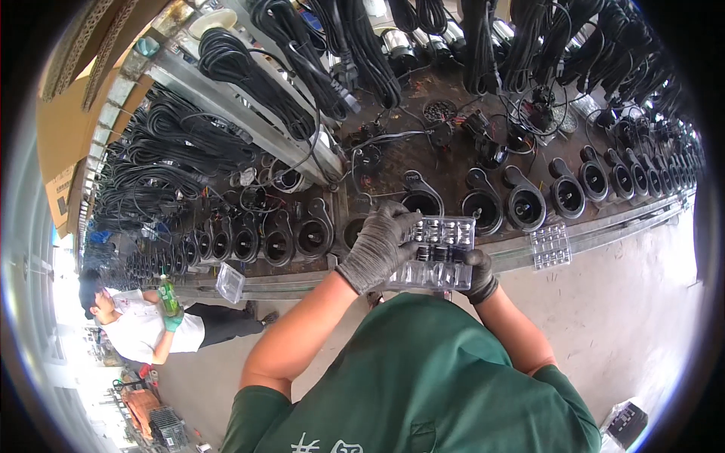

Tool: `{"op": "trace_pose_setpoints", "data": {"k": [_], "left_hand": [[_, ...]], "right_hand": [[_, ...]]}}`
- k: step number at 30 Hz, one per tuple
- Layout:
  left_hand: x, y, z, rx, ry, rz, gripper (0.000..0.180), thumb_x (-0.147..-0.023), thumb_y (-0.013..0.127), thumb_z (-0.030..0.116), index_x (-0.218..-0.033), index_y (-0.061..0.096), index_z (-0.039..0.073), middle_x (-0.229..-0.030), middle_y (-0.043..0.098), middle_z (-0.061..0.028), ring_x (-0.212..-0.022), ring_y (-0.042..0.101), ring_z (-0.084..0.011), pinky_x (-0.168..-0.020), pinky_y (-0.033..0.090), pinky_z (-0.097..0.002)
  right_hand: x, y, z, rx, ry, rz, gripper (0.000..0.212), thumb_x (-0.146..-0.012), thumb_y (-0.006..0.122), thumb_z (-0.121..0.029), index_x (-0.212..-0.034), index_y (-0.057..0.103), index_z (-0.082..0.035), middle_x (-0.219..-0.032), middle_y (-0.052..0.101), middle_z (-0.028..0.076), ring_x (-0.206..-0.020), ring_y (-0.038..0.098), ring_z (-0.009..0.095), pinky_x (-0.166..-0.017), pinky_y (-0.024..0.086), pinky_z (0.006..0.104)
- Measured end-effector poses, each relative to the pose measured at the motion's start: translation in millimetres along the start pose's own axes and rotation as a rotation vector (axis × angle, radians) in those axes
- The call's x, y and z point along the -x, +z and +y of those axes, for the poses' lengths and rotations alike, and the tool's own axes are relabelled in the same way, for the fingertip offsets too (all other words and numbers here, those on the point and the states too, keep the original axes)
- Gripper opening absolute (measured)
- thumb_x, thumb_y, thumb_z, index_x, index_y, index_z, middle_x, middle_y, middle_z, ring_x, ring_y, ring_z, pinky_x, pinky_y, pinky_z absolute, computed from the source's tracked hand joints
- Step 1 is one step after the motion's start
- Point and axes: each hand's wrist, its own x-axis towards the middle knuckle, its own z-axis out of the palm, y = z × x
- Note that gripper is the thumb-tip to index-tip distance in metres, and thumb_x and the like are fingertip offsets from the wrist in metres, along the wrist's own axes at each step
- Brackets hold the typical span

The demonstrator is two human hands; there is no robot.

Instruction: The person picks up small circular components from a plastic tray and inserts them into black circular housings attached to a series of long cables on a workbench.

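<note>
The left hand (pixel 383 243) and right hand (pixel 478 276) pinch opposite sides of a clear plastic tray (pixel 430 276) by the table's near edge (pixel 513 257); likely light, slick, bendable, best held level by both sides.

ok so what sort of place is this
Probably a factory assembly line: a long workbench bears a row of matching black round housings, coiled black cables crowd along it, and the gloved left hand and right hand hold a clear plastic tray of small shiny parts.
</note>
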Motion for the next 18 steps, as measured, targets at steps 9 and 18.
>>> {"op": "trace_pose_setpoints", "data": {"k": [9,18], "left_hand": [[-3.2,20.7,15.6,0.099,-0.077,-0.004,0.045,-0.072,0.085,0.009,-0.115,0.071,0.006,-0.124,0.058,-0.0152,-0.118,0.057,-0.0339,-0.106,0.047,-0.0452],[-4.0,28.1,14.7,-0.104,0.015,-0.021,0.036,-0.072,0.080,0.014,-0.105,0.068,0.008,-0.111,0.062,-0.0111,-0.105,0.063,-0.0329,-0.097,0.052,-0.0463]], "right_hand": [[17.6,-19.0,-5.1,0.034,0.032,0.032,0.092,-0.065,0.082,-0.023,-0.148,0.052,0.003,-0.136,0.067,0.022,-0.119,0.068,0.036,-0.103,0.058,0.0462],[20.5,-26.9,-6.6,0.065,0.077,0.031,0.093,-0.063,0.086,-0.016,-0.148,0.053,0.004,-0.137,0.067,0.021,-0.125,0.065,0.036,-0.112,0.051,0.0486]]}}
